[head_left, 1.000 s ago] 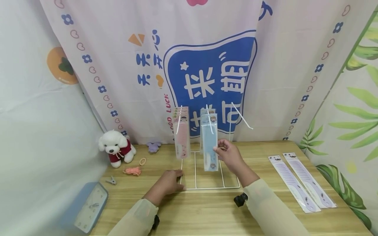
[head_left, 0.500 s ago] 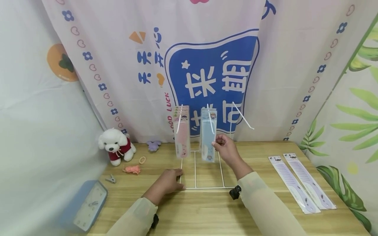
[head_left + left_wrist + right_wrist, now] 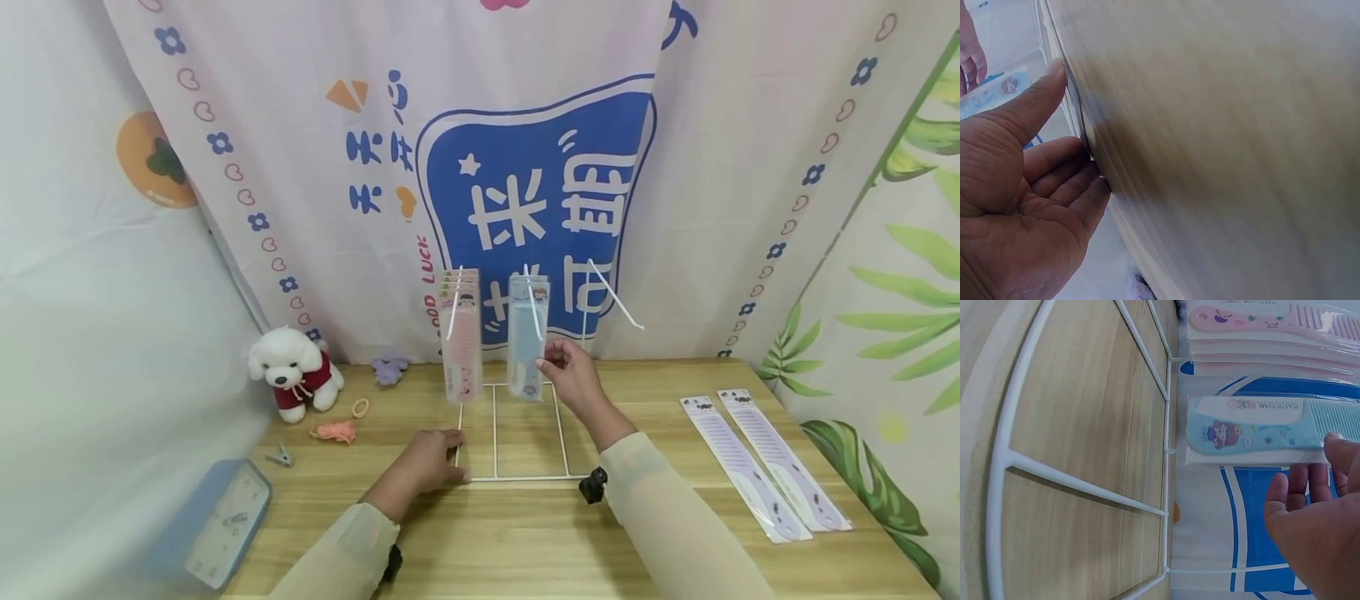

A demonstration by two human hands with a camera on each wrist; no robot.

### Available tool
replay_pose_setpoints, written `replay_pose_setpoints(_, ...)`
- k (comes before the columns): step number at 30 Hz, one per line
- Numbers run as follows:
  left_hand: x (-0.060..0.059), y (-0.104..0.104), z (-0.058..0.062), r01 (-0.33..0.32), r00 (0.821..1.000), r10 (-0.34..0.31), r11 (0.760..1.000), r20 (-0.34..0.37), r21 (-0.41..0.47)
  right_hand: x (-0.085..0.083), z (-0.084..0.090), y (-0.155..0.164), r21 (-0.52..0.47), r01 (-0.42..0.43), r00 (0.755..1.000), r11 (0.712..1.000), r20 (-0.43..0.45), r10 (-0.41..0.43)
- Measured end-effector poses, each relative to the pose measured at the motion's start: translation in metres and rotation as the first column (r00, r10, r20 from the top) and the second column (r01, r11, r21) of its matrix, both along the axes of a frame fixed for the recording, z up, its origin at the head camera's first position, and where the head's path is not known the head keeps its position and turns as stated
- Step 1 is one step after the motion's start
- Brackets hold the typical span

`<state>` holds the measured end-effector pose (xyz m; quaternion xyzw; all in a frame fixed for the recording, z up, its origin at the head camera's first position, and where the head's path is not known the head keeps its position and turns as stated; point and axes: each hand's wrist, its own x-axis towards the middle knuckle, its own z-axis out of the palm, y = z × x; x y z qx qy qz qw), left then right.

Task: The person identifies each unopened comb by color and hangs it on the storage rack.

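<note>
Blue comb pack [image 3: 527, 340]: it hangs on the middle hook of the white wire rack [image 3: 517, 433], in front of other blue packs, near the back of the table. In the right wrist view the pack [image 3: 1254, 431] shows a blue comb with a small cartoon picture in a clear sleeve.
Right hand [image 3: 573, 379]: it is raised beside the right edge of the blue comb pack. The fingertips [image 3: 1335, 447] touch this edge, and the fingers are only lightly bent, not closed around the pack.
Left hand [image 3: 427, 465]: it rests flat on the table at the front left corner of the rack base. In the left wrist view the hand [image 3: 1022, 187] is loose, with the thumb and fingers lying against the wire, and it holds nothing.
Pink comb packs [image 3: 460, 337]: several hang on the left hook, just beside the blue ones.
Right hook [image 3: 617, 297]: a bare white hook that points toward the front.
Purple comb packs [image 3: 765, 462]: two lie flat on the right part of the table, side by side, well apart from the rack.
Toy dog [image 3: 294, 371]: white with a red shirt, it sits at the back left.
Small things: a purple hair clip [image 3: 391, 369], a ring-shaped hair tie [image 3: 362, 408], a pink item [image 3: 333, 432] and a little metal clip [image 3: 281, 457] lie near the dog.
Blue clock [image 3: 221, 525]: it lies at the front left edge of the table [image 3: 525, 542].
Background: a printed curtain [image 3: 525, 167] hangs behind the table.
</note>
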<state>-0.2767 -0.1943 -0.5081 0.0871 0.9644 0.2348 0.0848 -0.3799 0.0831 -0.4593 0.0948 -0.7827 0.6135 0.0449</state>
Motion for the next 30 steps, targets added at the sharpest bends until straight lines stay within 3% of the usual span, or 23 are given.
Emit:
replay_pose_setpoints(8,0.0,-0.002,0.0,0.005,1.0,-0.005,1.0,-0.005,-0.001,0.005,-0.009,0.007,-0.042,-0.036,0.999,0.998,-0.008,0.036)
replay_pose_setpoints(13,0.001,-0.002,0.0,-0.001,1.0,0.001,1.0,-0.005,-0.003,0.015,-0.014,0.02,0.028,-0.043,0.998,0.999,-0.044,0.045)
replay_pose_setpoints(22,0.004,0.002,0.002,0.003,1.0,-0.003,1.0,-0.011,0.001,0.054,-0.017,0.074,0.197,-0.032,0.995,0.98,-0.086,0.05)
replay_pose_setpoints(26,0.003,0.001,0.002,0.006,1.0,-0.006,1.0,-0.016,0.003,0.067,-0.021,0.114,0.333,0.049,0.994,0.942,-0.104,-0.015)
replay_pose_setpoints(30,0.003,0.0,0.001,0.01,1.0,-0.01,1.0,-0.015,0.004,0.078,-0.022,0.161,0.515,0.094,0.995,0.852,-0.082,-0.061)
